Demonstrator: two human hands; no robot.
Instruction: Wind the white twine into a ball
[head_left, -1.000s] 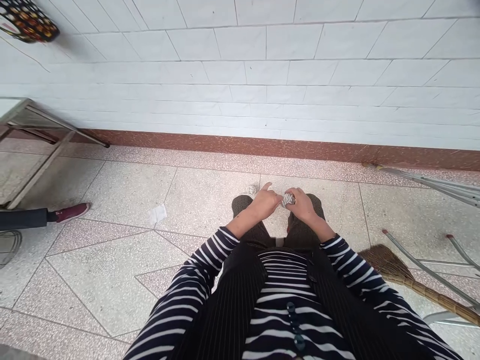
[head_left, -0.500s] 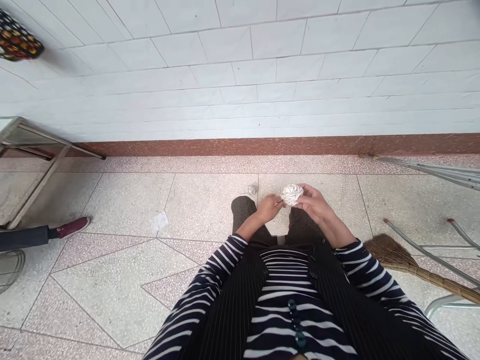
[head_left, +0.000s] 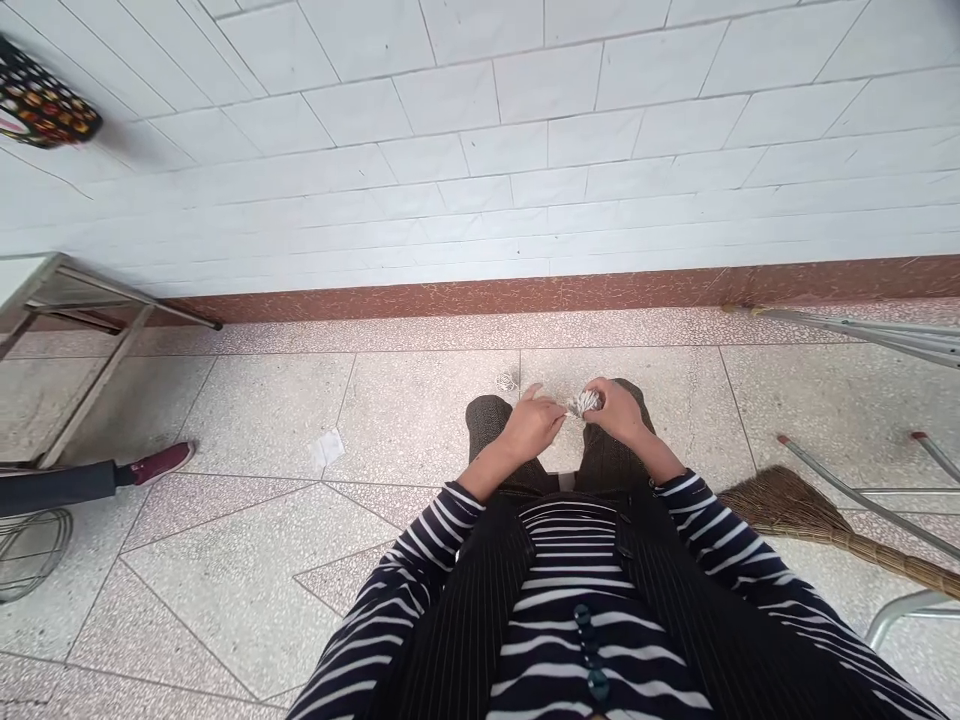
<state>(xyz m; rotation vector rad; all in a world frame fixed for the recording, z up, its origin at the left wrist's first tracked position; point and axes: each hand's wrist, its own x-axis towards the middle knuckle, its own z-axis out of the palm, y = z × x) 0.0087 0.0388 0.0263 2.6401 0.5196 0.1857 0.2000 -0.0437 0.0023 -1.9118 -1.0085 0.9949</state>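
Above my knees, my right hand (head_left: 616,412) is closed round a white, layered bundle (head_left: 588,401) that looks like wound cord. My left hand (head_left: 532,425) meets it from the left, with thumb and forefinger pinched at a thin end of the bundle; its other fingers partly hide one another. A small white coil of cord (head_left: 506,382) lies on the floor just beyond my left knee.
A broom (head_left: 795,505) and metal chair legs (head_left: 855,485) are at my right. Further left are a white scrap (head_left: 328,447), another person's shoe (head_left: 163,463), a metal-framed table (head_left: 97,370) and a wire basket (head_left: 37,550). A white tiled wall (head_left: 480,210) stands ahead.
The bundle has turned and shows a narrower, spread side, with my right hand gripping it from above. My left hand has turned back-up at its left end.
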